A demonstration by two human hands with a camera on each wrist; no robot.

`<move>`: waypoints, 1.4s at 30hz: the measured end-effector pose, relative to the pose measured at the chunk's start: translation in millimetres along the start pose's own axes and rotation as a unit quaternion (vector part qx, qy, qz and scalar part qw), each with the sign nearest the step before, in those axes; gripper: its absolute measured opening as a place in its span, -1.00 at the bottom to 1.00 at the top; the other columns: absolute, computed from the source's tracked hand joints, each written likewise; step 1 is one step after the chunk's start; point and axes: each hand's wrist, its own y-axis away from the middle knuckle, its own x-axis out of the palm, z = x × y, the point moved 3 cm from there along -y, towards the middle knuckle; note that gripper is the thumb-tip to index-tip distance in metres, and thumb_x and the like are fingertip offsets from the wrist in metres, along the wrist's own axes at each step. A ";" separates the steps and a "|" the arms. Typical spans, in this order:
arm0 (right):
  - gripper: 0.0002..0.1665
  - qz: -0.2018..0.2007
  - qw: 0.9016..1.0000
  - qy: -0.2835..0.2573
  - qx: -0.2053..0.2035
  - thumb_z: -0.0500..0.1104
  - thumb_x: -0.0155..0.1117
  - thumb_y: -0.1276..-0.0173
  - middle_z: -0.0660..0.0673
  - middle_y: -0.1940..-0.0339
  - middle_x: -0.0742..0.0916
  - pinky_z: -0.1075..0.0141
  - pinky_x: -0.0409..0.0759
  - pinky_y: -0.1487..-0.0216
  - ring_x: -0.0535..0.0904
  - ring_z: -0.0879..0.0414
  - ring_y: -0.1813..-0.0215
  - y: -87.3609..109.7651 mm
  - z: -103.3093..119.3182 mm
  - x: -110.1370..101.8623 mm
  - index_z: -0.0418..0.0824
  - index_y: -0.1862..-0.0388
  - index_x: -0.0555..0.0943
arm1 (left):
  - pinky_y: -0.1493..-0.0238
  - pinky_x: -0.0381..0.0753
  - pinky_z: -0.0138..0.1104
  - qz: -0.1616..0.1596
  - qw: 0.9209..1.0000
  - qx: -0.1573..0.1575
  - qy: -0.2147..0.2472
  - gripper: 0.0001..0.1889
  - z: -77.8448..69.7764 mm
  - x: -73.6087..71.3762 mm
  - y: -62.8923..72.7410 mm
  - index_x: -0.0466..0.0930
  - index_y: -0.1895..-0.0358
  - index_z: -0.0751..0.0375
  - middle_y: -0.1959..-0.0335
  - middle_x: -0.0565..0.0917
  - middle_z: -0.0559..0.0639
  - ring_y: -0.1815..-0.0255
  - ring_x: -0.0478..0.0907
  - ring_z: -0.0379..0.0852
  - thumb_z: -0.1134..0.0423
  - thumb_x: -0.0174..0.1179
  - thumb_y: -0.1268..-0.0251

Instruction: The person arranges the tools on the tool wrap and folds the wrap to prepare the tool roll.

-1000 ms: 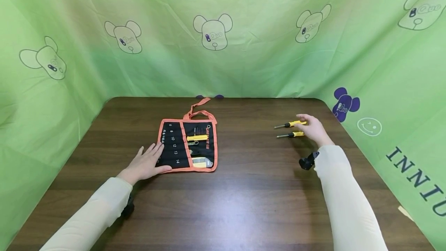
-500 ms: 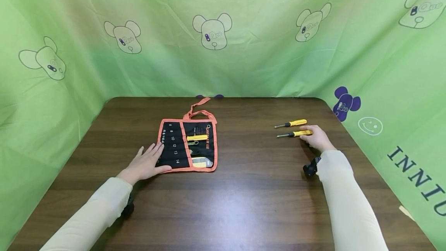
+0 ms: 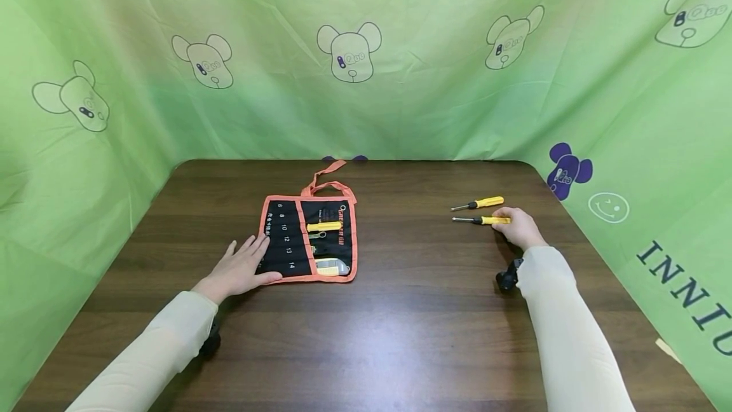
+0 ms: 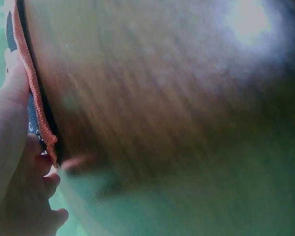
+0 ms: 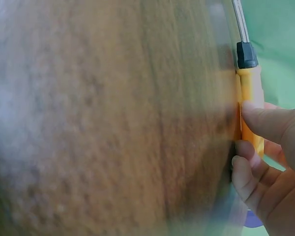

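Note:
My left hand (image 3: pixel 236 273) lies with straight fingers on the left edge of a black tool pouch (image 3: pixel 276 250) with orange trim and numbered slots. In the left wrist view the thumb and fingers rest along the pouch's orange border (image 4: pixel 33 81). At the right of the table my right hand (image 3: pixel 521 227) pinches the yellow handle of a screwdriver (image 5: pixel 250 86) between thumb and fingers. Its metal shaft points left in the head view. Just behind it lies a second yellow-handled screwdriver (image 3: pixel 486 201), apart from the hand.
In the pouch's right pockets sit a yellow-handled tool (image 3: pixel 324 226), a small wrench (image 3: pixel 317 235) and a grey-and-yellow utility knife (image 3: pixel 332 267). Orange ties (image 3: pixel 326 186) trail behind the pouch. A green printed curtain (image 3: pixel 400 113) surrounds the brown wooden table (image 3: pixel 389 336).
My right hand has moved from the farther screwdriver to the nearer one and now grips its handle, with its tip shifted slightly. The left hand has stayed on the pouch.

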 end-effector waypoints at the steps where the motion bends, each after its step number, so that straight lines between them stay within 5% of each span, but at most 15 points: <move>1: -0.69 0.001 1.000 0.000 0.001 -0.26 0.19 -0.28 -0.49 0.10 0.52 -0.14 0.30 0.03 0.40 -0.32 0.07 0.6 0.8 -0.3 -0.47 0.08 0.51 | -0.26 -0.27 0.19 0.000 1.000 0.000 0.000 0.00 -0.1 0.0 0.0 0.01 -0.40 0.37 -0.41 0.02 0.29 -0.40 -0.10 0.24 -0.40 -0.05 -0.13; 6: -0.70 -0.014 1.000 -0.007 0.004 -0.22 0.19 -0.31 -0.45 0.11 0.55 -0.10 0.33 0.06 0.42 -0.26 0.13 3.3 7.1 -0.9 -0.43 0.08 0.53 | -0.26 -0.26 0.20 0.000 1.000 0.003 0.003 0.01 -0.8 0.8 -0.1 0.02 -0.40 0.38 -0.41 0.03 0.30 -0.40 -0.09 0.25 -0.40 -0.06 -0.12; 15: -0.73 -0.083 0.995 -0.017 -0.056 -0.24 0.23 -0.28 -0.42 0.14 0.59 -0.13 0.36 0.08 0.48 -0.29 0.08 -3.4 47.7 -3.2 -0.40 0.11 0.57 | -0.26 -0.23 0.20 -0.005 1.000 0.007 -0.004 -0.01 0.5 0.3 1.2 0.02 -0.40 0.38 -0.41 0.03 0.29 -0.40 -0.08 0.24 -0.38 -0.04 -0.14; 30: -0.72 -0.054 0.991 -0.007 -0.121 -0.21 0.23 -0.29 -0.29 0.12 0.61 -0.06 0.40 0.08 0.51 -0.19 0.09 -32.4 149.1 9.3 -0.28 0.04 0.60 | -0.26 -0.23 0.20 -0.008 1.000 0.006 -0.006 -0.02 -1.3 -0.4 1.3 0.01 -0.40 0.38 -0.41 0.03 0.28 -0.39 -0.07 0.25 -0.36 -0.02 -0.15; 42: -0.72 -0.039 0.985 -0.004 -0.170 -0.24 0.25 -0.26 -0.22 0.19 0.63 -0.01 0.44 0.10 0.54 -0.13 0.14 -39.9 201.3 29.7 -0.29 0.06 0.61 | -0.26 -0.24 0.19 -0.007 1.000 0.006 -0.007 -0.02 -1.8 -1.2 2.1 0.01 -0.40 0.38 -0.41 0.03 0.28 -0.40 -0.07 0.24 -0.36 -0.03 -0.15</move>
